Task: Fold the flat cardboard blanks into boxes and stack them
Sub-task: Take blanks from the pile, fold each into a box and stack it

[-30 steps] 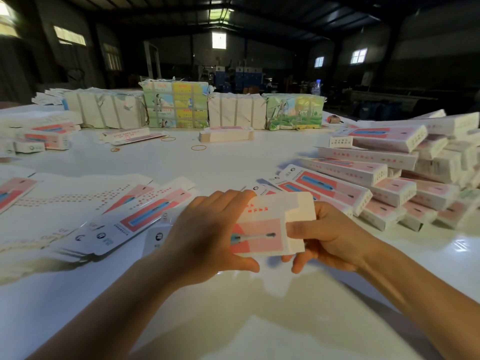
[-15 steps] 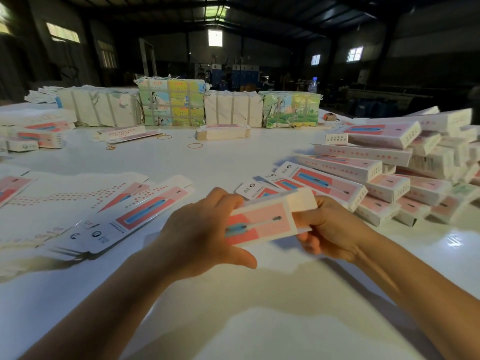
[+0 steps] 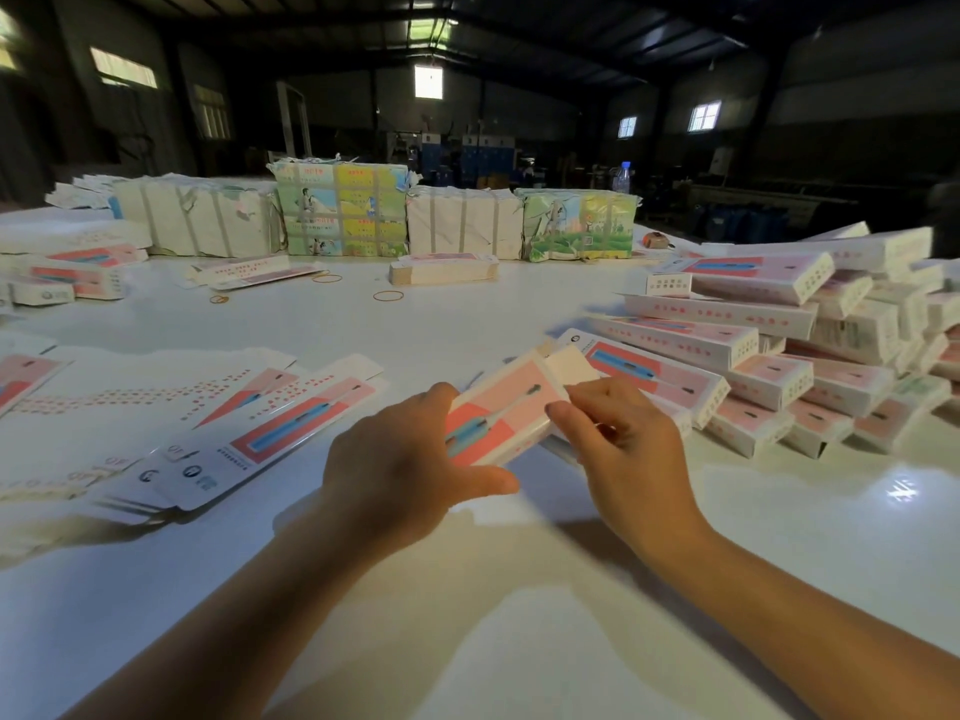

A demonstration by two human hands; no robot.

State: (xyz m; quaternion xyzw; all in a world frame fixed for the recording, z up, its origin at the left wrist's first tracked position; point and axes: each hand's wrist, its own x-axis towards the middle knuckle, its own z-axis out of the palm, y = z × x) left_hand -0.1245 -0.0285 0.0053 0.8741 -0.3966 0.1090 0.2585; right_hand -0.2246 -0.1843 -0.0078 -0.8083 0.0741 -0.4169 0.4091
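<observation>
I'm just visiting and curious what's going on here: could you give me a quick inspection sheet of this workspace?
Surface: white table, glossy, lit in patches.
Job's things: half-folded box held above the table, white end flap open; flat blanks fanned at left; folded boxes piled at right.
Clutter: rubber bands; wrapped bundles along the far edge; water bottle.
Grippers: left hand grips the box; right hand pinches its end.
Cables: nothing seen.
Surroundings: dim warehouse, small windows.

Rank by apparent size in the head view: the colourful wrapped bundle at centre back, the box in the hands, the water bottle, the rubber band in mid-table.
1. colourful wrapped bundle
2. box, though it is nearer the camera, so unsure
3. water bottle
4. rubber band, close to the bottle
</observation>
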